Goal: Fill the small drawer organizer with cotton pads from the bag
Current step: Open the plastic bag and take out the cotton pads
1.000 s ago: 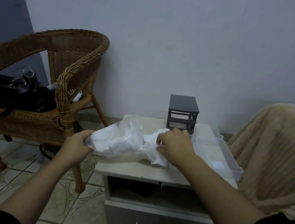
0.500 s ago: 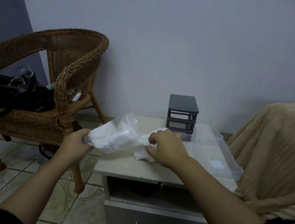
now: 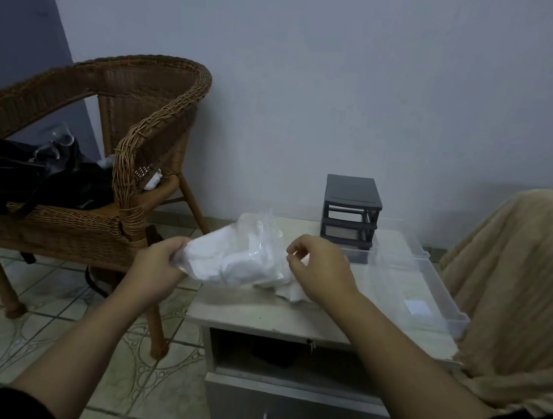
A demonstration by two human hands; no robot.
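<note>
bag (image 3: 267,234): lying half-raised over the table's (image 3: 256,310) left edge, cotton pads (image 3: 244,269) inside, mouth facing the right grip.
left grip (image 3: 159,261): clenching the bag's closed end, anchoring it.
right grip (image 3: 320,266): hovering at the mouth, fingers curled; whether it is pinching film cannot be told.
drawer organizer (image 3: 352,207): standing at the table's rear, awaiting pads.

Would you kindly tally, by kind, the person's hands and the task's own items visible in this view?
hands: 2, the left hand and the right hand
bag of cotton pads: 1
drawer organizer: 1
Total: 4
</note>
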